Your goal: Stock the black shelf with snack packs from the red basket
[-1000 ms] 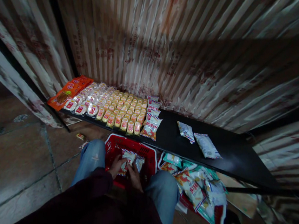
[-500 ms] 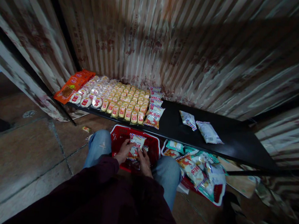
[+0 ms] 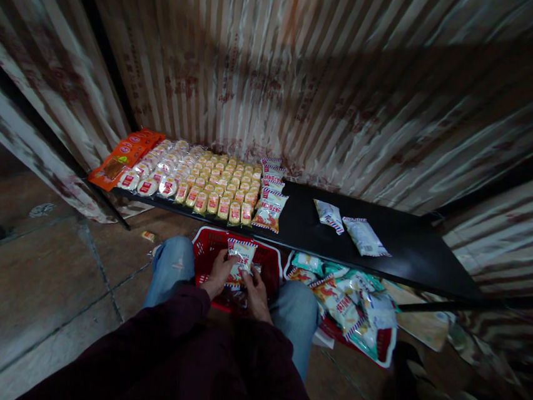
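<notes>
Between my knees, both hands hold a white snack bag (image 3: pixel 241 257) with red lettering and striped ends. My left hand (image 3: pixel 220 273) grips its left side, and my right hand (image 3: pixel 256 292) has hold of its lower right. Below the bag is a red basket (image 3: pixel 273 251) with a white rim; some dark packets show in its bottom, too dim to make out. Just above, on the black shelf (image 3: pixel 299 228), a column of similar snack bags (image 3: pixel 269 210) lies beside rows of small yellow wrapped cakes (image 3: pixel 223 207).
Round white wrapped cakes (image 3: pixel 147 186) and an orange packet (image 3: pixel 124 155) lie at the shelf's left. Two bags (image 3: pixel 365 237) lie loose to the right. A second basket (image 3: pixel 390 353), full of snack bags, stands by my right knee. A small packet (image 3: pixel 148 236) lies on the floor.
The view has shifted slightly, so the shelf and baskets sit a little further left. Both hands still hold the same snack bag, nearly unmoved above the basket.
</notes>
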A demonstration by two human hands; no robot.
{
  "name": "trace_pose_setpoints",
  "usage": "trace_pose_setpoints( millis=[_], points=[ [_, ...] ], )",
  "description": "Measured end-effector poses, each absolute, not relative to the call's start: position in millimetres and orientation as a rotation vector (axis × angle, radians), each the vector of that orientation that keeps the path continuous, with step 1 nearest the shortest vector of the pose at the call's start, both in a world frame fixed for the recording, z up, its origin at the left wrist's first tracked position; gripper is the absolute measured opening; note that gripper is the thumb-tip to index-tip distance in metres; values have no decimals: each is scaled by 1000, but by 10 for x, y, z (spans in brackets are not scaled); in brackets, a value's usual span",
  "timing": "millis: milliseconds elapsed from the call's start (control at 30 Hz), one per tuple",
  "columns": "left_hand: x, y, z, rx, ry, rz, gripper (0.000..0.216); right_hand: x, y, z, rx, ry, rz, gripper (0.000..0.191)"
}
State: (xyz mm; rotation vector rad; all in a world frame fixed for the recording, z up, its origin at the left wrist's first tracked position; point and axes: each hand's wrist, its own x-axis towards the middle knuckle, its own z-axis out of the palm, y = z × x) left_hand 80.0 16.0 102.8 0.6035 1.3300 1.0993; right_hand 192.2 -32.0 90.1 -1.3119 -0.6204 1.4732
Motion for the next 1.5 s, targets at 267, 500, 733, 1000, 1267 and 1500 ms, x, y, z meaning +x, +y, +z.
trace_pose_setpoints(
  millis=[267,500,733,1000,1267,1500],
  points=[
    [887,191,1071,653,1274,1235,39,1901,-328,995,-1340,-603,1281,61],
    [957,195,1291,718,1179,1217,45,1898,-289,1173,-1298,-481,1209,56],
    [943,121,1308,720,1122,1116,47,1909,-242,1197,-1271,-405,1140,53],
    [955,76,1291,759,1140,1164,46,1873,-256,1234,-1255,-360,1136,52],
    [943,103,1265,808,1311,1187,37,1879,-272,1243,-1173,-366,1244,53],
    [926,135,1261,878,1382,1176,35,1908,-280,1227,-1204,-379,1312,47]
  ],
)
